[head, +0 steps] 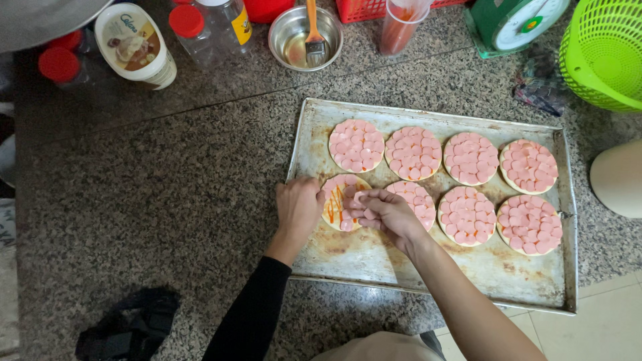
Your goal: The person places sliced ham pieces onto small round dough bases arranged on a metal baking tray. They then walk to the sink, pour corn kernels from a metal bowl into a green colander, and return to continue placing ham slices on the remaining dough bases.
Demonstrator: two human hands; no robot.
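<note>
Both hands are down on the baking tray (374, 257), a worn metal sheet holding eight small round pizza bases in two rows of four. Seven of them are fully tiled with pink sausage slices; the eighth, the half-covered base (336, 202), shows orange sauce squiggles on its bare side. That one sits right between the hands, at the near left of the tray.

The left hand (298, 207) is curled against the base's left edge, fingers bent in, steadying it; whether it holds slices I cannot tell. The right hand (382, 212) pinches a sausage slice (359, 198) at its fingertips, right over the base's right edge.

Beyond the fingertips, past the tray's far rim, a steel bowl (292, 37) holds a brush (314, 41) with an orange handle resting in oil. To the left of that bowl stand a lying white sauce bottle (136, 45) and a clear jar with a red lid (190, 30); right of it, a plastic cup (400, 25) with red sauce. A green scale (511, 23) and a green basket (605, 53) sit far right.

Left of the left hand the granite counter (147, 194) lies open. A black cloth (130, 327) sits near the elbow. The tray's near rim overhangs the counter edge by the right forearm.
</note>
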